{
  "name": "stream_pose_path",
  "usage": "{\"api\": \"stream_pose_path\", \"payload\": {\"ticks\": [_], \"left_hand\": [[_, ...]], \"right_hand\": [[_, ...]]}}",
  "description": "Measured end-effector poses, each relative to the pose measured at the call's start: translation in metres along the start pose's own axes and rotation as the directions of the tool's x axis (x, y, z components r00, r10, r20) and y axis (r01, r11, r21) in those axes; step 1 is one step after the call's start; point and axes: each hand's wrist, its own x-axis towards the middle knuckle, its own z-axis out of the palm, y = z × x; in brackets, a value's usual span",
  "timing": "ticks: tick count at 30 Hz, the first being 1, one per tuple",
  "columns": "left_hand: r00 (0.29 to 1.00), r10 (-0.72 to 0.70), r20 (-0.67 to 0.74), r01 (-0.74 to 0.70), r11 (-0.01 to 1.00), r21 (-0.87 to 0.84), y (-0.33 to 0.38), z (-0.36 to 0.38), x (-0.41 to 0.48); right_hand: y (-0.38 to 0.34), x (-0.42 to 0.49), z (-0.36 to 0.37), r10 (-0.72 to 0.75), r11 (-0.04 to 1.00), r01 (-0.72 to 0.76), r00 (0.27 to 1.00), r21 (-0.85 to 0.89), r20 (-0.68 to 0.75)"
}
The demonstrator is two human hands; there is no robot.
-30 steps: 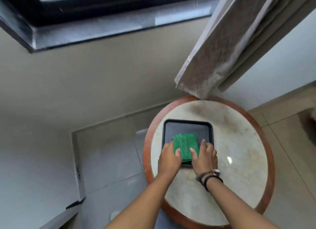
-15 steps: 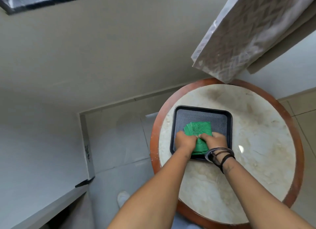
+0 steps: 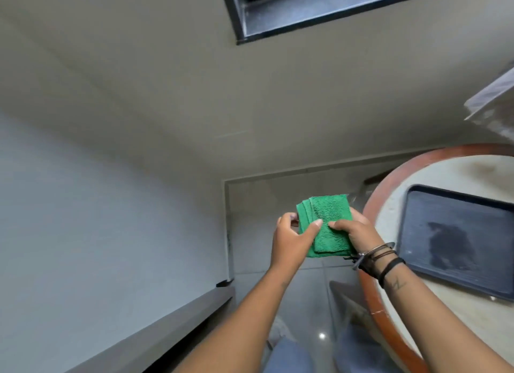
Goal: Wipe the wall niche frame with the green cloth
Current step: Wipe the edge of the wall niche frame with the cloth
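Observation:
A folded green cloth (image 3: 328, 222) is held in the air over the floor, left of the round table. My left hand (image 3: 292, 240) pinches its left edge with the thumb on top. My right hand (image 3: 353, 229) grips its right side from beneath, thumb pressed on the cloth. The dark wall niche frame (image 3: 240, 19) with its black ledge sits high on the beige wall, well above both hands.
A round marble table with a red-brown rim (image 3: 372, 214) stands at the right and carries a black tray (image 3: 456, 241). A patterned curtain corner (image 3: 495, 105) hangs at the far right. A grey ledge (image 3: 167, 328) runs along the lower left. Tiled floor lies below.
Both hands lifted the green cloth off the black tray and carried it left, off the table. The view swung left, so the table now sits at the right edge.

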Motion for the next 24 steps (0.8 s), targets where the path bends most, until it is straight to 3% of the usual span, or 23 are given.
{"api": "stream_pose_path", "payload": {"ticks": [3,6,8,10,12,17,24], "left_hand": [[0.996,0.076,-0.055,-0.055,0.949,0.312,-0.061,-0.059,0.033],[0.994,0.11,-0.02,-0.078,0.812,0.578,-0.098,-0.102,0.06],[0.987,0.152,0.055,-0.139,0.627,0.767,-0.129,-0.121,0.099],[0.972,0.151,0.181,-0.225,0.366,0.903,-0.153,-0.138,0.155],[0.966,0.117,0.229,-0.244,0.135,0.96,-0.176,-0.145,0.199],[0.996,0.051,0.071,-0.065,-0.115,0.991,-0.249,-0.147,0.267],[0.979,0.134,0.154,-0.069,-0.491,0.868,-0.318,-0.154,0.322]], "right_hand": [[0.047,0.024,0.055,0.041,0.999,-0.041,0.999,0.03,0.014],[0.09,0.035,0.069,0.124,0.986,-0.128,0.991,0.105,0.039],[0.135,0.071,0.079,0.187,0.971,-0.199,0.978,0.135,0.096],[0.186,0.123,0.087,0.226,0.957,-0.243,0.967,0.161,0.116],[0.235,0.175,0.099,0.254,0.936,-0.273,0.961,0.22,0.112],[0.336,0.269,0.158,0.28,0.897,-0.288,0.957,0.334,0.075],[0.42,0.366,0.226,0.045,0.998,-0.038,0.986,0.045,-0.163]]}}
